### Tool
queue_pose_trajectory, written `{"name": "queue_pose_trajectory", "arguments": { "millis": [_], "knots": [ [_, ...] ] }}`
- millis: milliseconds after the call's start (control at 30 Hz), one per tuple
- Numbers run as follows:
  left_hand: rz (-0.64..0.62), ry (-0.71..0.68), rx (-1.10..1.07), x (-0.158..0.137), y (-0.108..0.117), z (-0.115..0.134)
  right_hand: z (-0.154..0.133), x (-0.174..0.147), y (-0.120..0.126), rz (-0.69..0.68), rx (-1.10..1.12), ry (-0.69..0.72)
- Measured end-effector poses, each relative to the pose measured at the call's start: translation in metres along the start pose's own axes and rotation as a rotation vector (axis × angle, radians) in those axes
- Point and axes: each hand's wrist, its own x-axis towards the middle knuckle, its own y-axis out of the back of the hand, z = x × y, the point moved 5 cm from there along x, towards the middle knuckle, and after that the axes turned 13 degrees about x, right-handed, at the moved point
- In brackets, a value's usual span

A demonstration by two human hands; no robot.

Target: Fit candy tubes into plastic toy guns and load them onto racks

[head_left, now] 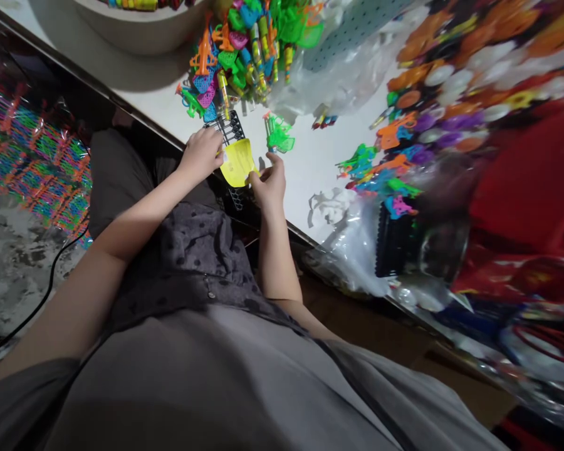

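White tabletop [305, 169] cuts diagonally across the frame, its near edge falling from upper left toward lower right, just under the work. Left hand [201, 152] and right hand [269, 183] sit apart, one each side of a yellow piece [237, 163], upper centre of frame. Left fingers look closed on its left edge; right thumb touches its lower right corner, can't tell if that's a real pinch. Both hands about equally near. Piece is broad, no clear long axis. Black lattice strip [233, 125] shows above and below it, long axis roughly up-down in frame, lower end past the table edge.

Next out: green toy [280, 134] just above the right index finger, contact unclear. Heaped toys [244, 56] at top centre crowd the strip's upper end, so least room is that way. Small darts [324, 119] near, to the right.

Further: grey tub [141, 28] upper left, clear plastic bag [343, 81] upper right of the hands, toy cluster [380, 169] and white crumpled item [331, 205] right of centre, both well apart from the hands. Between the hands, only the yellow piece and strip.
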Motion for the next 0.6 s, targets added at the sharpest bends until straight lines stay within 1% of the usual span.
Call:
{"name": "queue_pose_trajectory", "arguments": {
  "millis": [100, 200, 333, 433, 533, 600],
  "knots": [
    [-0.023, 0.032, 0.07, 0.0, 0.001, 0.003, 0.001, 0.002, -0.001, 0.012, -0.017, 0.008],
    [-0.051, 0.023, 0.141, 0.0, 0.004, 0.007, 0.001, 0.002, -0.001, 0.039, -0.015, 0.006],
    [-0.019, -0.008, 0.2, -0.001, 0.009, 0.013, -0.004, 0.001, -0.002, 0.043, -0.026, 0.01],
    [-0.006, 0.0, 0.201, 0.0, 0.012, 0.011, -0.01, -0.001, -0.001, 0.042, -0.072, -0.01],
    [0.005, 0.029, 0.175, 0.001, 0.017, 0.003, -0.014, -0.003, -0.001, 0.037, -0.112, -0.029],
    [0.013, -0.005, 0.158, 0.002, 0.021, 0.002, -0.015, -0.003, 0.0, 0.038, -0.12, -0.024]
  ]
}}
